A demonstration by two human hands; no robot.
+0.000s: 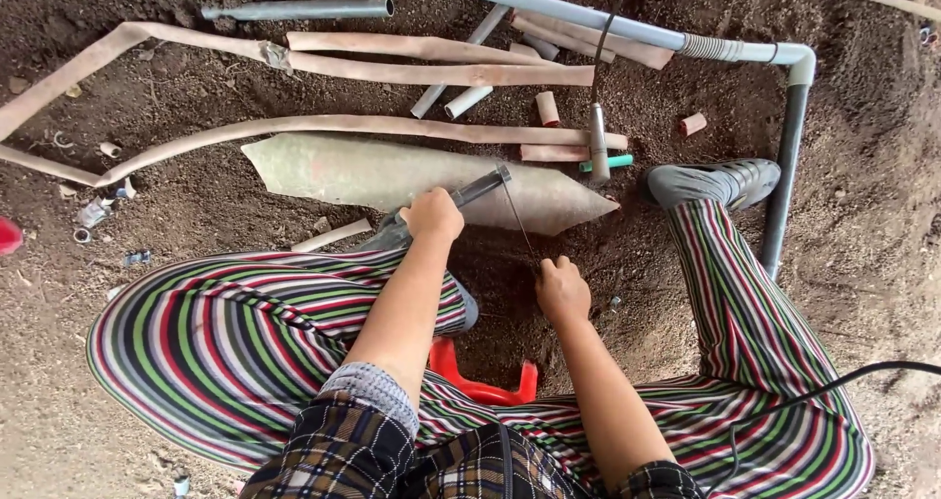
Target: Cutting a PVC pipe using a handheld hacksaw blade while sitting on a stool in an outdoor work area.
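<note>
Left hand grips a metal hacksaw; right hand clenched at its thin blade on crumbly soil.

I saw trousers striped red, green, white and black, a brown-and-navy plaid shirt, a red stool, pale grey pipes, tan hoses and dark brown soil.

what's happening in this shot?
A person in striped trousers sits on a low red plastic stool on bare soil. The left hand grips the handle of a metal hacksaw, whose thin blade runs down toward the right hand, which rests low by the ground. A flattened grey pointed sheet-metal piece lies just beyond, among scattered grey and tan pipe lengths.
</note>
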